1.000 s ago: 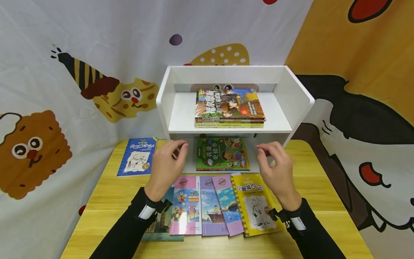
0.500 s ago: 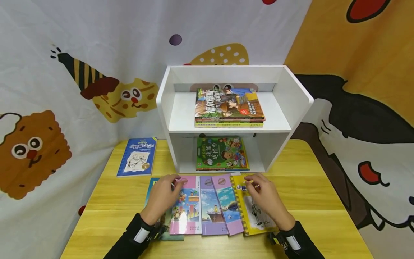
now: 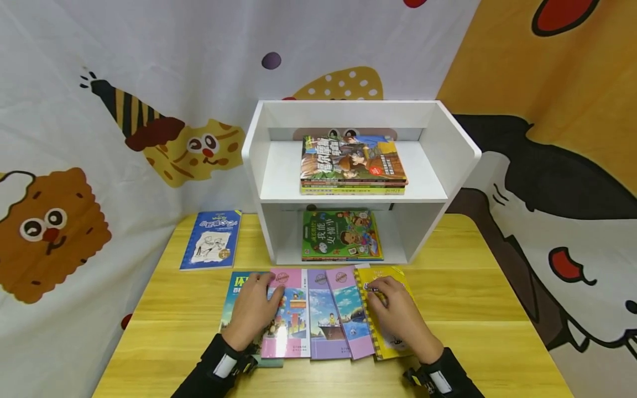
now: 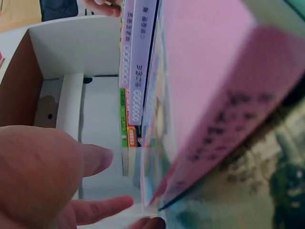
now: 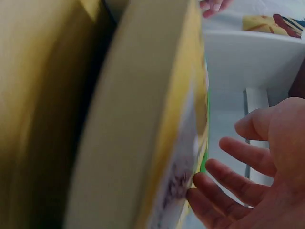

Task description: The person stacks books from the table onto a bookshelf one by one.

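My left hand (image 3: 252, 312) lies over the teal-topped book (image 3: 236, 284) and the left edge of a pink book (image 3: 291, 326). In the left wrist view its thumb and fingers are spread apart beside the pink book's spine (image 4: 224, 114). My right hand (image 3: 400, 316) is over the yellow book (image 3: 377, 276), its fingers loosely bent. The right wrist view shows these fingers (image 5: 238, 179) apart, the lower ones at the yellow book's cover (image 5: 176, 157). Between my hands lie a purple book (image 3: 320, 320) and an overlapping pink-purple one (image 3: 352, 309).
A white two-tier shelf (image 3: 430, 168) stands behind the row. A stack of books (image 3: 353, 160) lies on its upper tier, and green-covered books (image 3: 343, 235) lie below. A blue book (image 3: 211, 240) is on the wooden table (image 3: 478, 293), at the left.
Both hands have come down and back from in front of the shelf to the outer books of the row. The left fingers have spread from a bent pose. The books look unmoved.
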